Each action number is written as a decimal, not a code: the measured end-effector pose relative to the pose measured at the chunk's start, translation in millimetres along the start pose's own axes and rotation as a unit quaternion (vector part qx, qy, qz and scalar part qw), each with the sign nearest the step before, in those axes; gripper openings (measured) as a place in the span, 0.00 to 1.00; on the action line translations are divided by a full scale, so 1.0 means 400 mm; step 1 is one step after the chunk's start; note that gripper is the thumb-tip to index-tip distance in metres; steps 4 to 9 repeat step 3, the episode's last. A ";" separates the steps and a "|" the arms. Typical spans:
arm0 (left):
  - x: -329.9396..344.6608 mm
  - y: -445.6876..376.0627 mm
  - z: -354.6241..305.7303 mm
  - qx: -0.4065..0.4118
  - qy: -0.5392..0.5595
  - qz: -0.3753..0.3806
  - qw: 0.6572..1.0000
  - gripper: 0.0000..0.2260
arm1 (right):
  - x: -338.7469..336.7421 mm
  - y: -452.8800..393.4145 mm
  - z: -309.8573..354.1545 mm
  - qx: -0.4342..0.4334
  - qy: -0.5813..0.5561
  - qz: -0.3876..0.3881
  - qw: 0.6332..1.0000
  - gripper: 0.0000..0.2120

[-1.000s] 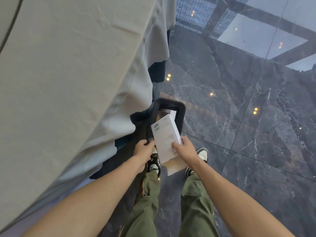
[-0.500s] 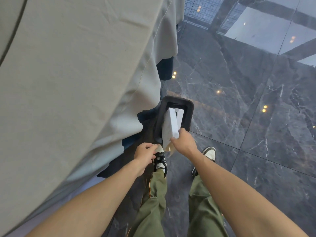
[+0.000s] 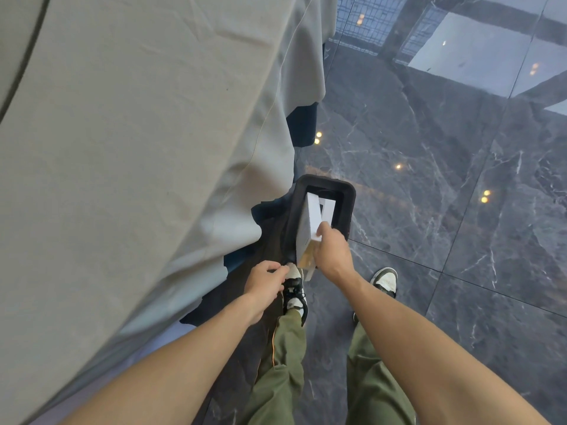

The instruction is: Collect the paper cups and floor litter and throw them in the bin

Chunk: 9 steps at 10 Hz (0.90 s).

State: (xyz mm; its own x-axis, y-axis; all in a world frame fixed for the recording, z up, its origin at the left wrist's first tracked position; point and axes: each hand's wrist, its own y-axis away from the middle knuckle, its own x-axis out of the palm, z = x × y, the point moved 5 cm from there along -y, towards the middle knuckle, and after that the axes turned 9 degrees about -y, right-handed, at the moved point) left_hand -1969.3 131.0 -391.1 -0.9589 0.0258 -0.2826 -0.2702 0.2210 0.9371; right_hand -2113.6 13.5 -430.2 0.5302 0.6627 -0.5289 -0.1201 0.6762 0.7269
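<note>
- My right hand: closed around the near end of a white box, thumb on its upper face, fingers wrapped beneath; the grip is firm and narrow.
- White box: flat, rectangular, tilted edge-up, its far end over the mouth of the bin and its near end at my palm. A tan, cardboard-coloured piece shows just below it against my hand; whether that belongs to the box or is separate litter, I cannot tell.
- Bin: black, rounded-rectangular rim, standing on the floor close beside the hanging cloth. A second white piece stands inside, just right of the box I hold.
- My left hand: lower and nearer, curled into a loose fist with fingertips pinched together; it holds nothing I can make out, and whether something small is pinched there I cannot tell. It is apart from the box.
- Tablecloth: grey-green, draped, filling the left of the view, its hem down near the bin.
- Floor: dark marble tiles with white veins, glossy, carrying reflected lights.
- My legs: olive trousers; black-and-white shoes, the left one near the bin's near end, the right one out to the right.
</note>
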 end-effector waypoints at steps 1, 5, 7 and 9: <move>0.005 -0.010 0.005 0.001 -0.009 0.009 1.000 0.14 | 0.000 -0.012 0.003 -0.003 0.020 -0.020 1.000 0.13; -0.014 0.011 -0.095 0.076 -0.145 -0.034 0.986 0.23 | 0.020 -0.026 0.002 -0.041 0.039 0.103 0.993 0.17; -0.014 0.011 -0.095 0.076 -0.145 -0.034 0.986 0.23 | 0.020 -0.026 0.002 -0.041 0.039 0.103 0.993 0.17; -0.014 0.011 -0.095 0.076 -0.145 -0.034 0.986 0.23 | 0.020 -0.026 0.002 -0.041 0.039 0.103 0.993 0.17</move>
